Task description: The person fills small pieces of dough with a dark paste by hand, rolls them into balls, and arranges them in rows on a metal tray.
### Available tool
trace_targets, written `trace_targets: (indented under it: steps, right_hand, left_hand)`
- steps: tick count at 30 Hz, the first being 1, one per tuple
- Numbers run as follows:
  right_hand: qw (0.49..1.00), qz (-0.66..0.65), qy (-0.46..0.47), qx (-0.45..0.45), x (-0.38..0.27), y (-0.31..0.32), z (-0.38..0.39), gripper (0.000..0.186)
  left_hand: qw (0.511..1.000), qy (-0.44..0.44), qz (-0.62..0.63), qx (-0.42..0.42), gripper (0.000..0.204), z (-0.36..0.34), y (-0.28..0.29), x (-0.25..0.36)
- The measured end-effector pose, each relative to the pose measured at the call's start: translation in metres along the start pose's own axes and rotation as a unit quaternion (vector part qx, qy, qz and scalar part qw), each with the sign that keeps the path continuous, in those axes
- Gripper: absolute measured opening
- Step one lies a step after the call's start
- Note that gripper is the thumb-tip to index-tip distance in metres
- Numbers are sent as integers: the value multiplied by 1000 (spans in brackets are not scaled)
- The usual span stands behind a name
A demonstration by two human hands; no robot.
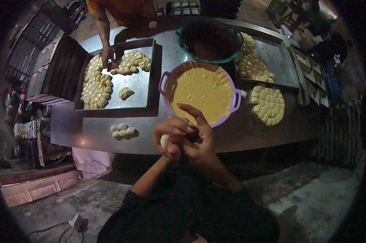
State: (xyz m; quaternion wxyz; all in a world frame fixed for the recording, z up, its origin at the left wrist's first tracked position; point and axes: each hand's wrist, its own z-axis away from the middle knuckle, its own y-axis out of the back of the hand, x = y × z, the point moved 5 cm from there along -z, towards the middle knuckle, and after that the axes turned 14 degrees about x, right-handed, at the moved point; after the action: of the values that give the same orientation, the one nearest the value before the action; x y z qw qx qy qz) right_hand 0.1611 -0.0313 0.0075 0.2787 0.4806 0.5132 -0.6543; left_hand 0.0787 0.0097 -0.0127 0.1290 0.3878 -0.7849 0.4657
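In front of my body, over the table's near edge, my two hands meet. My left hand (169,131) is closed around a small pale dough ball (164,141), which peeks out between the fingers. A dark brown lump (193,135) shows between the hands, against the palm of my right hand (205,141). The right index finger is raised and curved, while the rest of that hand bends around the lump. Just beyond them stands a purple two-handled basin (221,121) with thick yellow batter or filling (197,87) in it. A few white dough balls (123,131) lie on the table to the left.
On the metal table (247,139) are a left tray (136,97) of dough pieces, a right tray (268,50), a scored dough round (269,105) and a green-rimmed dark basin (207,40). Another person's hand (107,56) reaches into the left tray. Racks (55,69) flank the table.
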Motion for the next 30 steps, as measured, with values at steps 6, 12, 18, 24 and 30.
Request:
trace_targets:
  steps: [6, 12, 18, 24, 30]
  right_hand:
    - [968, -225, -108, -12, 12, -7, -71, 61]
    - [840, 491, 229, 24, 10, 39, -253, 27]
    - [695, 712, 63, -78, 84, 109, -359, 34]
    - [754, 652, 66, 56, 48, 93, -335, 36]
    - [960, 228, -103, 124, 33, -48, -242, 31]
  left_hand:
    - [966, 226, -98, 77, 105, -33, 29, -46]
    - [934, 354, -38, 32, 66, -68, 99, -68]
    - [888, 445, -103, 51, 36, -99, 148, -94]
    - [858, 501, -114, -10, 32, -120, 155, -119]
    - [828, 539, 87, 131, 44, -134, 126, -130]
